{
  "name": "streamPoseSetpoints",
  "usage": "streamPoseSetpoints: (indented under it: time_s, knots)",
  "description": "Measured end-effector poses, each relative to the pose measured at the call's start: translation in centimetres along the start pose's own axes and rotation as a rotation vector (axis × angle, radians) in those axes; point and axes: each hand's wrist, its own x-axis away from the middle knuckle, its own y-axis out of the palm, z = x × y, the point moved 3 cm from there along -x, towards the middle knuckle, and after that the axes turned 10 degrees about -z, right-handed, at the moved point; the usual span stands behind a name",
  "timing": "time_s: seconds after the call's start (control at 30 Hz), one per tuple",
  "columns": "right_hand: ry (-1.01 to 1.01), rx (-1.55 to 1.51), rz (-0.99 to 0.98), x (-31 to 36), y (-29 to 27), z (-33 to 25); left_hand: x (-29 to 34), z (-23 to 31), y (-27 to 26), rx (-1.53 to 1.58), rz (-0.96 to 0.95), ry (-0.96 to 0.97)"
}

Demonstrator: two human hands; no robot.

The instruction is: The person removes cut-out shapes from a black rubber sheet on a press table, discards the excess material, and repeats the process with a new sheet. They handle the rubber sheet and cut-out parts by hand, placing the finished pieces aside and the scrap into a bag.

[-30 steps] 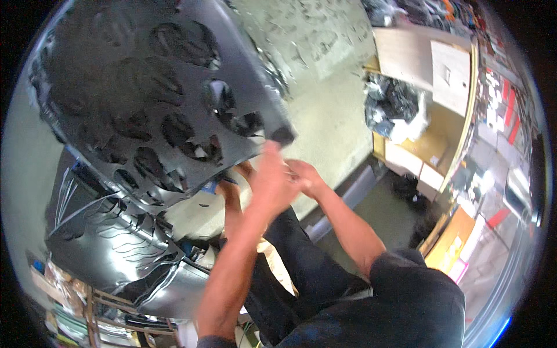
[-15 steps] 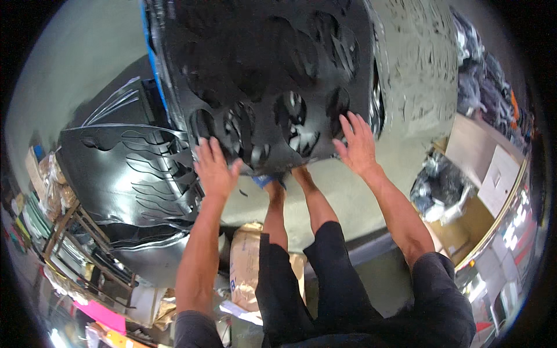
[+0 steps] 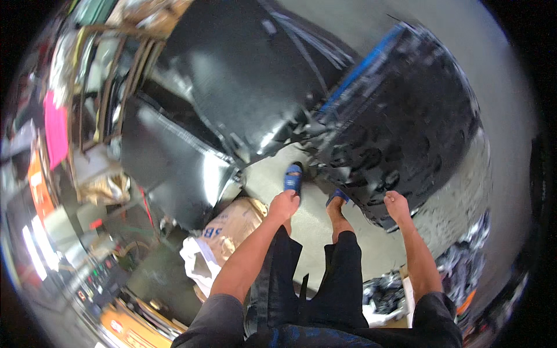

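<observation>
My left hand (image 3: 284, 204) is curled into a loose fist over the floor, just below a blue sandal (image 3: 294, 178) on my foot. No object shows in it. My right hand (image 3: 397, 206), also in a fist, appears over the near edge of a stack of black sheets (image 3: 418, 127) with rounded cut-outs. Nothing is visible in its fingers, and whether it touches the stack I cannot tell. A blue strip (image 3: 365, 66) runs along the stack's left side. Farther left lie large smooth black sheets (image 3: 249, 75) and another glossy black sheet pile (image 3: 168, 156).
A brown paper sack (image 3: 235, 223) stands left of my legs. Beyond it are a metal rack (image 3: 119, 87) and a panel with small lights (image 3: 96, 284). A grey surface with slits (image 3: 458, 188) borders the stack, and dark scraps in clear plastic (image 3: 384, 294) lie at lower right.
The view has swung left, so the cut-out stack now sits at the right. Both hands have left the stack's near edge area and gone from spread fingers to fists.
</observation>
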Motion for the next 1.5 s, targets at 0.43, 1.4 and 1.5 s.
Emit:
streamPoseSetpoints:
  time_s: [0.43, 1.4, 1.5]
  knots:
    - [-0.335, 0.159, -0.422, -7.1, 24.3, -40.0, 5.6, -35.5, -2.1, 0.648, 0.273, -0.188]
    - [0.684, -0.511, -0.766, -2.7, 57.7, -49.8, 0.2, -54.0, -9.5, 0.958, 0.842, -0.654]
    - [0.716, -0.843, -0.638, -3.1, 63.7, -51.2, -0.8, -49.8, -7.9, 0.991, 0.787, -0.760]
